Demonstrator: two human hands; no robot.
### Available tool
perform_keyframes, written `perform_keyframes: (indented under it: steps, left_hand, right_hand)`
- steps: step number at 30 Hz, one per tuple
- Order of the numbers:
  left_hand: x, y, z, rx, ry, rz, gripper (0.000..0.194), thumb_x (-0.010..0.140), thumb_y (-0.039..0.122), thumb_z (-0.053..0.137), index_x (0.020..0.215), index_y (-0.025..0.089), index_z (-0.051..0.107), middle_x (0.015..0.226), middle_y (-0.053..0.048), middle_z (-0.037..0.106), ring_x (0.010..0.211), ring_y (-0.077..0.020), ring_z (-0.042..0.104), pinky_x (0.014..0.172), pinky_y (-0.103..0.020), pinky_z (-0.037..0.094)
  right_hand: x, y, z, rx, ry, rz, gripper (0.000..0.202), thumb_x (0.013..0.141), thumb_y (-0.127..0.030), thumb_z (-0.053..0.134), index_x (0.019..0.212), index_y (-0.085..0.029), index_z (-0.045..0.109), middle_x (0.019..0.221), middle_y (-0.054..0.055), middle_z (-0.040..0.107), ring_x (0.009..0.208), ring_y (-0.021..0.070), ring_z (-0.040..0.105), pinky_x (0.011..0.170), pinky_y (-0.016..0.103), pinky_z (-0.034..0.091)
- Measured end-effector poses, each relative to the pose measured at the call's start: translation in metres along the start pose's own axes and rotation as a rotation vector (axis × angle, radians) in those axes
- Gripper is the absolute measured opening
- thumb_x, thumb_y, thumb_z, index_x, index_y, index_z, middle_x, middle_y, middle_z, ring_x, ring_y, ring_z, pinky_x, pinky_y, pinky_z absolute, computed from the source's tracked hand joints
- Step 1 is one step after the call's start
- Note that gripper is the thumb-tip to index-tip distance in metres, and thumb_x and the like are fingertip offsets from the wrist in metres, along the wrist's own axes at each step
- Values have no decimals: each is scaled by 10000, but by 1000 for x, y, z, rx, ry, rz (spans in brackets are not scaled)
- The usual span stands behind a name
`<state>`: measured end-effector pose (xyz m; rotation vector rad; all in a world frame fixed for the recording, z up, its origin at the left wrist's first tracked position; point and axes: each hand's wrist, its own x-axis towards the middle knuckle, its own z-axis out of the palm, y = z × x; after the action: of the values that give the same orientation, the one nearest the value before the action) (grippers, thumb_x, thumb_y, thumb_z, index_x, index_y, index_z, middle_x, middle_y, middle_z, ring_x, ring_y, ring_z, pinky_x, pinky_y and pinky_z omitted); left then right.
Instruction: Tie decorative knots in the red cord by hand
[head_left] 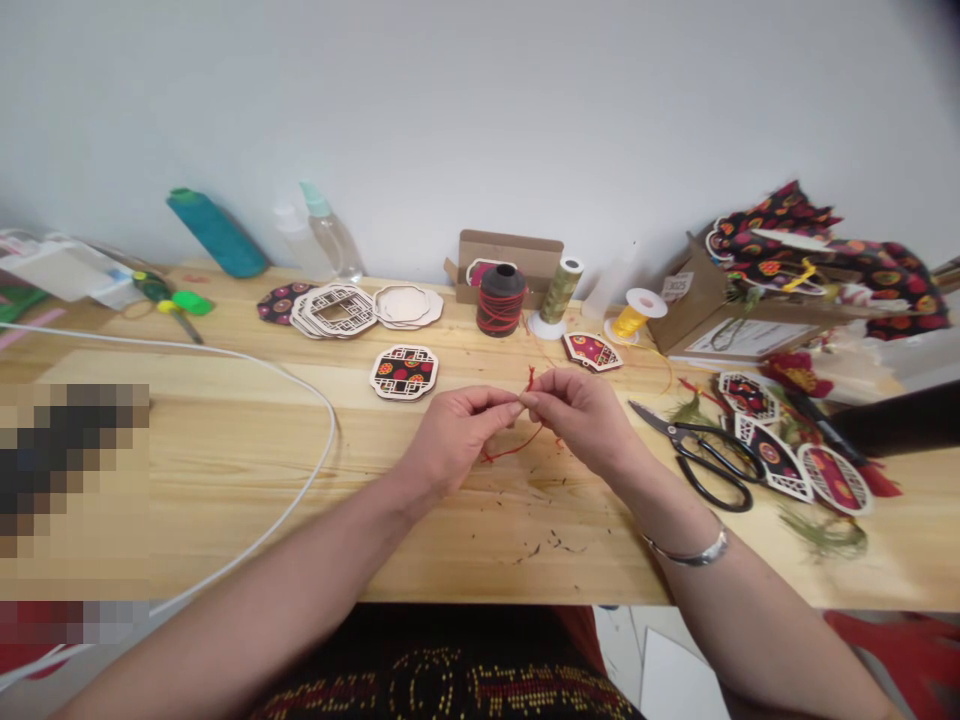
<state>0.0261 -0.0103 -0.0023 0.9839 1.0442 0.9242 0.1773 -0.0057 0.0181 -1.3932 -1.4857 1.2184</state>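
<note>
My left hand (459,432) and my right hand (583,412) meet fingertip to fingertip over the middle of the wooden table. Both pinch a thin red cord (514,452); a short end stands up between them and a loop hangs below. The exact point of the pinch is hidden by the fingers. To the left of my hands lies an octagonal wooden-framed piece (403,373) with patterned fabric. A smaller fan-shaped piece (592,351) rests behind my right hand. Black-handled scissors (705,455) lie to the right, blades partly apart.
Red cord spool (501,300), green spool (560,292) and yellow spool (637,314) stand at the back. Wooden frames (341,312) are stacked back left. A cardboard box (735,325) with fabric is at right, near finished-looking ornaments (835,478). A white cable (330,430) curves at left.
</note>
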Motion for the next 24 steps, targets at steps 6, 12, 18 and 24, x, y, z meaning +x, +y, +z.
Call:
perform_keyframes:
  steps: [6, 12, 18, 24]
  left_hand:
    - [1, 0, -2, -47, -46, -21, 123, 691, 277, 697, 773, 196, 741, 680, -1, 661, 425, -37, 388, 379, -179, 296]
    - [0, 2, -2, -46, -38, -44, 111, 672, 261, 699, 745, 189, 743, 633, 12, 638, 395, -26, 357, 374, -191, 283]
    - [3, 0, -3, -27, 21, -27, 124, 681, 276, 703, 748, 177, 734, 622, 21, 608, 392, -25, 371, 358, -185, 259]
    - [4, 0, -5, -53, 100, 5, 117, 682, 277, 713, 729, 169, 710, 620, 25, 622, 381, -25, 369, 355, -187, 255]
  right_hand:
    - [-2, -4, -2, 109, -50, 36, 168, 712, -309, 635, 661, -169, 558, 534, -44, 514, 476, 70, 403, 438, 209, 317]
    - [-2, -4, -2, 116, -74, 38, 191, 712, -327, 648, 663, -164, 562, 542, -43, 517, 488, 71, 414, 456, 214, 316]
    - [-1, -2, -5, -37, -61, -49, 182, 808, -308, 564, 706, -162, 599, 620, -17, 573, 525, 80, 427, 508, 230, 332]
    - [-1, 0, -12, -411, -23, -153, 322, 868, -374, 522, 644, -162, 614, 539, -17, 530, 523, 100, 412, 505, 248, 300]
